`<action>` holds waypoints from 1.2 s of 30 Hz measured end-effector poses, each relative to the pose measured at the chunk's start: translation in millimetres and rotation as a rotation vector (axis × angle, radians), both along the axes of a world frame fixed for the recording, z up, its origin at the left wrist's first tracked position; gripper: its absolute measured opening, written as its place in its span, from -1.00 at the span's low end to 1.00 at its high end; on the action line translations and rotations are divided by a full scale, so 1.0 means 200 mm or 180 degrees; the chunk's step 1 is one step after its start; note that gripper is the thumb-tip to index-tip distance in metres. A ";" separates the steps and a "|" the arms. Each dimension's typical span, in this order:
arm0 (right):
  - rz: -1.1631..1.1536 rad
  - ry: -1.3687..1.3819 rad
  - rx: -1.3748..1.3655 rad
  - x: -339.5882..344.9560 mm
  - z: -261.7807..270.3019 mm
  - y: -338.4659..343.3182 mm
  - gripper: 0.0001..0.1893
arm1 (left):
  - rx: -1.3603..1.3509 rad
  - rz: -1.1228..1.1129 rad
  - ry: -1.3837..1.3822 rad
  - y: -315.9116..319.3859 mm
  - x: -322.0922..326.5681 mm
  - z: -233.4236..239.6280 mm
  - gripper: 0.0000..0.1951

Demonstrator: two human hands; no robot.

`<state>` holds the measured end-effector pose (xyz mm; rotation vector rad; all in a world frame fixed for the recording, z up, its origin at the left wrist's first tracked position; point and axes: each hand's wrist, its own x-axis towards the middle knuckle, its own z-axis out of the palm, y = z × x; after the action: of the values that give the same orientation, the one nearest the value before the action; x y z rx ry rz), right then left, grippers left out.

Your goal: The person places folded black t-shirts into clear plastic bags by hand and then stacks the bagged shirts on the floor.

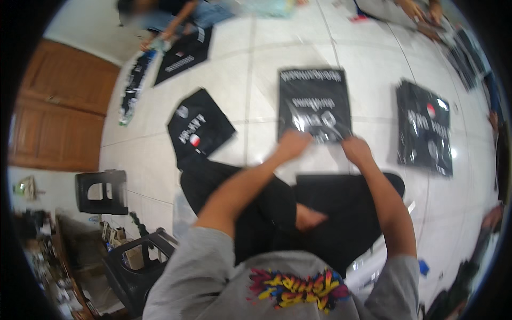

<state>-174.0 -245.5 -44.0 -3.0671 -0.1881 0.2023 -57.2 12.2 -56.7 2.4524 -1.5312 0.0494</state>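
Note:
A folded black garment in a clear plastic bag [316, 90] lies on the tiled floor in front of my crossed legs. White print shows through the glossy film. My left hand [295, 144] grips the bag's near edge at its left corner. At the right corner of that same edge, my right hand [357, 149] pinches the film; both hands are slightly blurred. To the left is a folded black garment [204, 124] with white print and a red-and-white mark, partly against my knee. Several bagged black garments [425, 132] form a stack on the right.
Across the floor at upper left, a person's hand [170, 32] is by another black garment [186, 54]. Another person's hands [424, 14] work at upper right near dark folded cloth [462, 60]. Black plastic stools [102, 192] stand left, below a wooden door [64, 104].

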 end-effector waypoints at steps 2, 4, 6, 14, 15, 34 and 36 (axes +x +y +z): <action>0.0163 -0.0459 -0.0007 -0.01 -0.04 -0.01 -0.84 | 0.0323 -0.0173 -0.0067 0.13 0.04 -0.01 -0.82; 0.0107 -0.0463 0.0031 -0.02 -0.05 -0.01 -0.85 | 0.0416 -0.0290 -0.0192 0.24 0.06 0.01 -0.83; -0.0076 -0.0269 0.0162 -0.02 -0.04 -0.02 -0.87 | 0.0551 -0.0193 -0.0191 0.32 0.07 0.05 -0.88; -0.0862 -0.0121 0.1100 0.00 0.04 -0.09 -0.86 | 0.0427 0.0348 0.0565 0.39 0.12 0.16 -0.87; -0.1012 -0.0090 0.1439 0.00 0.04 -0.11 -0.86 | 0.0282 0.0626 0.0931 0.40 0.13 0.16 -0.87; -0.2359 0.0585 0.2036 0.10 -0.05 -0.27 -0.89 | 0.0037 0.2516 0.3122 0.48 0.35 0.04 -0.71; -0.2096 0.0323 0.1300 0.09 0.00 -0.21 -0.83 | -0.0081 0.2772 0.2265 0.45 0.33 0.07 -0.76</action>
<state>-156.8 -287.9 -43.0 -2.5325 0.6843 0.2391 8.7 103.0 -41.9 2.4942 -0.1467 -0.5662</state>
